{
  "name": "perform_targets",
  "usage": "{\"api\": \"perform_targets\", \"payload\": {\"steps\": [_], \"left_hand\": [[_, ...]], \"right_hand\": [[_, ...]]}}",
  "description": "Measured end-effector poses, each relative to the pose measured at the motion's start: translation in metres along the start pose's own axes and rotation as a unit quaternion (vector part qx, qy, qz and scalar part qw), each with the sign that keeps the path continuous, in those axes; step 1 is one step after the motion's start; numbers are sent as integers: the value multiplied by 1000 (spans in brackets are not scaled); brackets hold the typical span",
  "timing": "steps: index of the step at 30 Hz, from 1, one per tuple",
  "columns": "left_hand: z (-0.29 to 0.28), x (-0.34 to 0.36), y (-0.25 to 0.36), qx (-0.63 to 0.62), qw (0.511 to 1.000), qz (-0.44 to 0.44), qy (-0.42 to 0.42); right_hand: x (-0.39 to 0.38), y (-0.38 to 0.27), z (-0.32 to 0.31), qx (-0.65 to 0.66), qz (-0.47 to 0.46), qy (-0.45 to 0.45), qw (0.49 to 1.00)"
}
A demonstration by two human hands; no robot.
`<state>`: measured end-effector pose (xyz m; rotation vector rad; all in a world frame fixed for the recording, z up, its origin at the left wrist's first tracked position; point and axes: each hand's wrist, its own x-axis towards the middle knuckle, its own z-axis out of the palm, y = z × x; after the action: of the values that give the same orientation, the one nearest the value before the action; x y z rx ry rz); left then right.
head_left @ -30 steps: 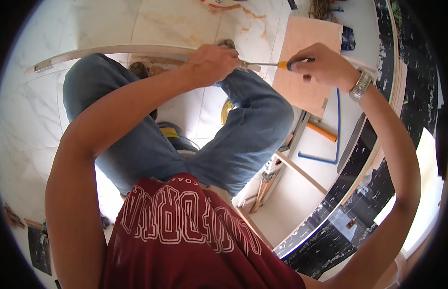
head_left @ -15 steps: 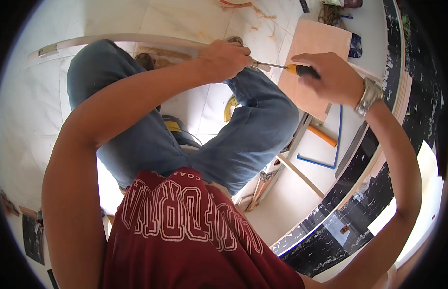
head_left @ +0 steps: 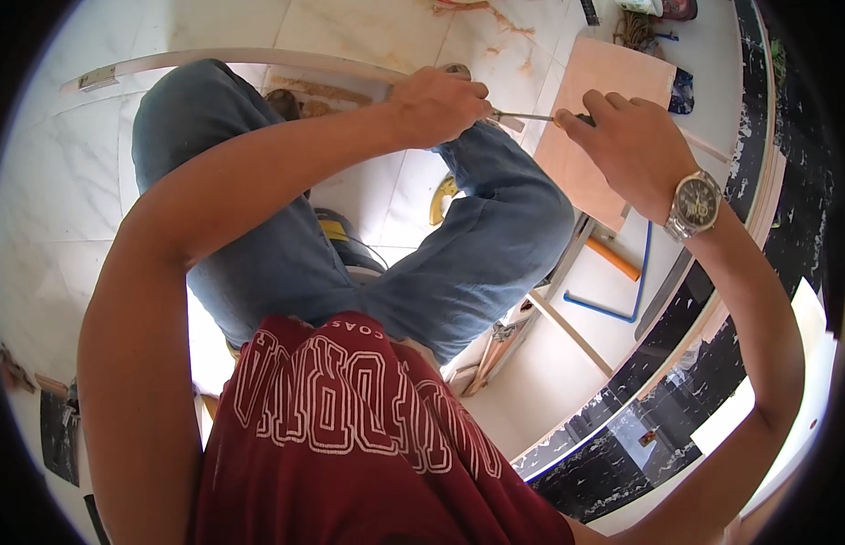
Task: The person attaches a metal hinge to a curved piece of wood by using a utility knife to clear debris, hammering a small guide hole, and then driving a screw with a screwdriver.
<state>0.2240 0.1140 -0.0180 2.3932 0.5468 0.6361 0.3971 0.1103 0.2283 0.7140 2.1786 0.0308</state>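
A screwdriver [head_left: 528,116] lies level between my two hands, its metal shaft pointing left toward the end of a long pale strip [head_left: 250,56]. My right hand [head_left: 633,141] is wrapped round its yellow-and-black handle, most of which the fingers cover. My left hand [head_left: 443,107] is closed on the strip's right end, where the screwdriver's tip meets a small metal piece; the fingers partly hide the contact. A metal fitting [head_left: 98,79] sits at the strip's far left end. The strip passes across above my knees.
A flat wooden board [head_left: 590,173] lies right of my knee. Nearby are an orange cylinder [head_left: 613,259] and a bent blue rod [head_left: 642,272]. A yellow curved object [head_left: 442,200] rests on the tiles between my legs. Black marbled panels [head_left: 676,359] run along the right.
My right hand has turned around the screwdriver handle, the back of the hand and the watch face now facing up. The whole view has shifted slightly; my left hand keeps its hold.
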Motion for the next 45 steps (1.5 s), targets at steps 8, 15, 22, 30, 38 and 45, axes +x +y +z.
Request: {"api": "perform_targets", "payload": {"steps": [8,15,22,30,38,45], "left_hand": [[1,3,2,-6,1000,16,-9],[0,0,2,31,999,-11,-27],[0,1,2,11,999,-11,-29],[14,0,-2,33,999,13,29],[17,-3,-6,39,998,7,44],[10,-3,-2,37,999,9,35]], "right_hand": [[-8,32,45,536,268,-138,788],[-15,1,6,-14,6,-5,1000],[-6,25,40,450,210,-39,867],[-7,13,7,366,211,-98,901],[-12,2,11,39,-14,36,998],[-1,20,30,582,244,-146,762]]}}
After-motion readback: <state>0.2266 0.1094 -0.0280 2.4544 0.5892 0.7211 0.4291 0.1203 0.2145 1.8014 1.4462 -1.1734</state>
